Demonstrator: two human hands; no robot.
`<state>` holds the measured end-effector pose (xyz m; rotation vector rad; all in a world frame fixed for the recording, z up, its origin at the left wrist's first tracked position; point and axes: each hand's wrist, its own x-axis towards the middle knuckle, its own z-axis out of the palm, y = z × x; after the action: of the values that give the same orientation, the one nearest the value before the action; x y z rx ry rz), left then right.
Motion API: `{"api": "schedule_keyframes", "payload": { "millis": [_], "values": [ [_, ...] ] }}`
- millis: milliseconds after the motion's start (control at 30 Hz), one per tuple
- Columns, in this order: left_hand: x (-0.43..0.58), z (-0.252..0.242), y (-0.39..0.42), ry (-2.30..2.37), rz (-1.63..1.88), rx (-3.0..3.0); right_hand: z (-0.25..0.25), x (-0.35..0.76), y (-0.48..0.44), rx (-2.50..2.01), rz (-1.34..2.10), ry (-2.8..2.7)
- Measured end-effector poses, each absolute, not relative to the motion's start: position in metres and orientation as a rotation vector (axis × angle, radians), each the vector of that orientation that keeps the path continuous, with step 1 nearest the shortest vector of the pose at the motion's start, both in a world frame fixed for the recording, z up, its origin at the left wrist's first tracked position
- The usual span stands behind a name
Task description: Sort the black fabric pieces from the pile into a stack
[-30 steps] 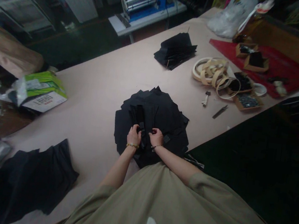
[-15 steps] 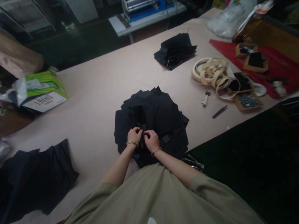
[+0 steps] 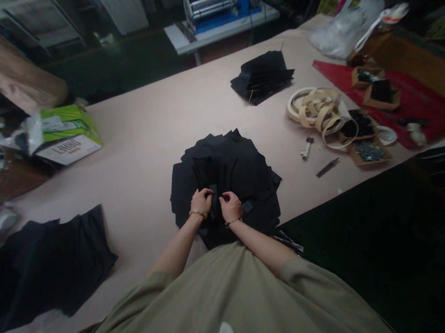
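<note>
A round, fanned-out pile of black fabric pieces (image 3: 247,164) lies on the table in front of me. On top of it is a smaller bundle of folded black strips (image 3: 204,169). My left hand (image 3: 201,202) is closed at the near end of that bundle, its fingers curled on the black material. Just to its right, my right hand (image 3: 231,207) has thumb and fingers pinched together on black fabric. Dark on dark hides exactly what each pinch holds. A small grey patch (image 3: 247,207) shows beside the right wrist.
A black fabric stack (image 3: 262,73), a roll of beige tape (image 3: 315,110), small boxes of hardware (image 3: 368,152) and a dark metal tool (image 3: 327,167) are farther off. At left stand a green-white box (image 3: 71,135) and more black cloth (image 3: 57,265).
My hands have drawn slightly apart, the right one shifting a little to the right. A grey-looking piece now shows between them.
</note>
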<state>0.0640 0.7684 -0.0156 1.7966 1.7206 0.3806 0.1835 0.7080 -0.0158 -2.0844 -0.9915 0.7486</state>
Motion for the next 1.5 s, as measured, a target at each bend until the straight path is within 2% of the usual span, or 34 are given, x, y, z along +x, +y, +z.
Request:
{"api": "schedule_keyframes", "payload": {
  "millis": [233, 467, 633, 800, 933, 1033, 1200, 1367, 1500],
  "values": [
    [0.063, -0.018, 0.77, 1.697, 0.377, 1.746, -0.02, 0.182, 0.707, -2.081, 0.697, -1.072],
    [0.067, -0.015, 0.773, 1.754, 0.396, 1.675, -0.022, 0.175, 0.705, -1.831, 0.783, -1.343],
    [0.016, 0.002, 0.792, 1.781, 0.359, 1.617, -0.025, 0.176, 0.706, -1.852, 0.845, -1.22],
    [-0.039, 0.03, 0.808, 1.677, 0.483, 1.412, -0.02, 0.164, 0.712, -1.778, 0.923, -1.139],
    [-0.008, 0.029, 0.8, 1.672, 0.427, 1.558, -0.016, 0.15, 0.717, -1.582, 0.997, -1.095],
    [0.019, 0.018, 0.789, 1.702, 0.362, 1.688, -0.021, 0.153, 0.718, -1.649, 1.019, -0.99],
    [-0.015, 0.029, 0.797, 1.732, 0.356, 1.709, -0.031, 0.164, 0.715, -1.773, 1.065, -0.904],
    [-0.038, 0.048, 0.81, 1.748, 0.421, 1.542, -0.018, 0.145, 0.72, -1.593, 0.949, -1.16],
    [0.003, 0.032, 0.799, 1.755, 0.41, 1.606, -0.016, 0.141, 0.726, -1.54, 0.971, -1.221]
  ]
}}
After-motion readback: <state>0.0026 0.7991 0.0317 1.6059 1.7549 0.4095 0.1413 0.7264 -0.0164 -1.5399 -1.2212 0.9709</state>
